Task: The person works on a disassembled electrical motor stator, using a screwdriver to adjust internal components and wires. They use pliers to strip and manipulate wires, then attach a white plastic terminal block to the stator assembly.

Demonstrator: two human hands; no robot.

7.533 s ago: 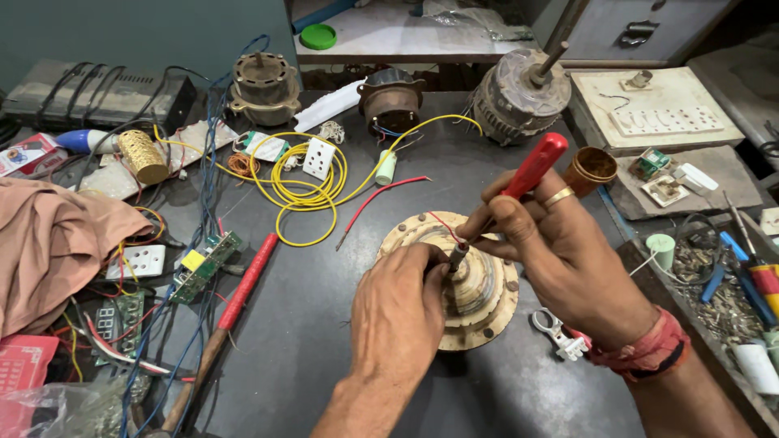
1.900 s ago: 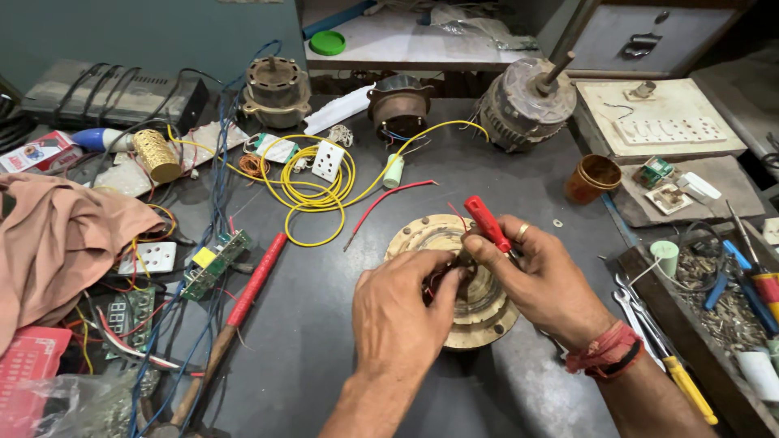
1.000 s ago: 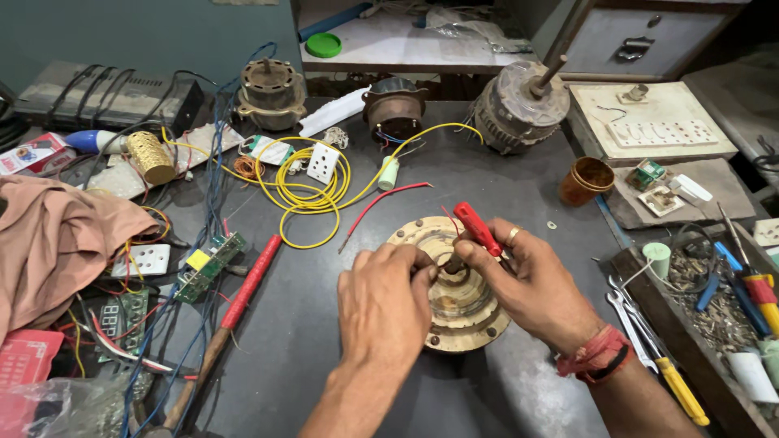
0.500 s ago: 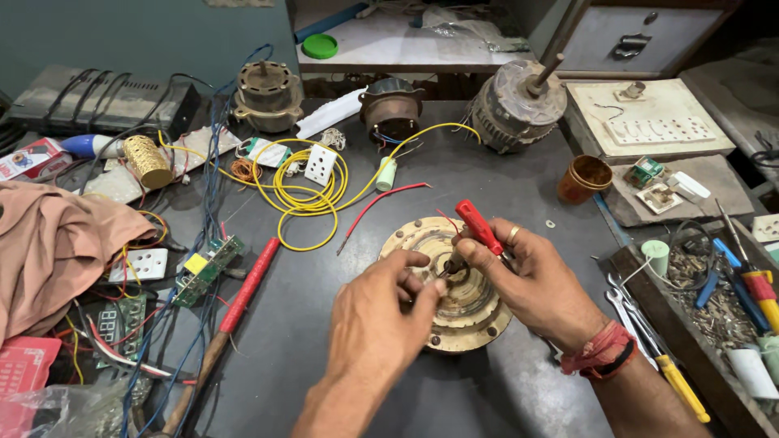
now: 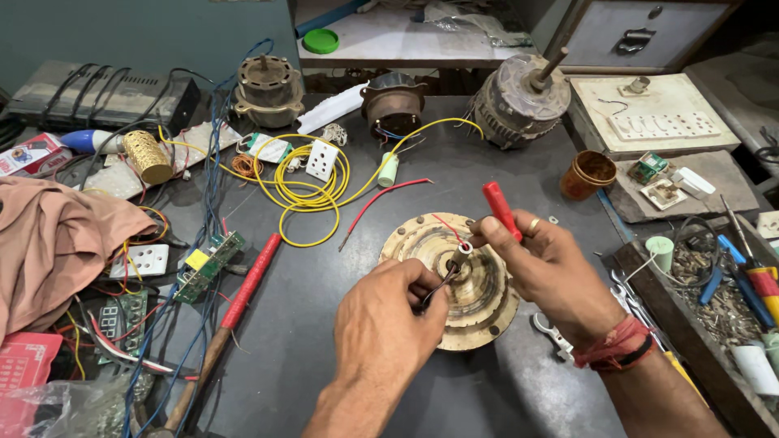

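Under both hands, on the dark table (image 5: pixel 422 174), lies a round, grimy tan motor plate (image 5: pixel 454 280) with stepped rings and a thin red wire rising from its hub; the left hand (image 5: pixel 389 324) pinches a small dark tool at that hub, while the right hand (image 5: pixel 552 268) grips a red-handled screwdriver (image 5: pixel 501 209). Right of the right hand, a tray (image 5: pixel 714 324) holds screws and tools, with a brown cup (image 5: pixel 588 173) beyond. Yellow coiled wire (image 5: pixel 304 182) lies beyond the left hand, well apart.

A single head-worn camera looks steeply down and forward over the dark worktop (image 5: pixel 503 170), close above both hands at the bottom centre, with shelves at the far edge.
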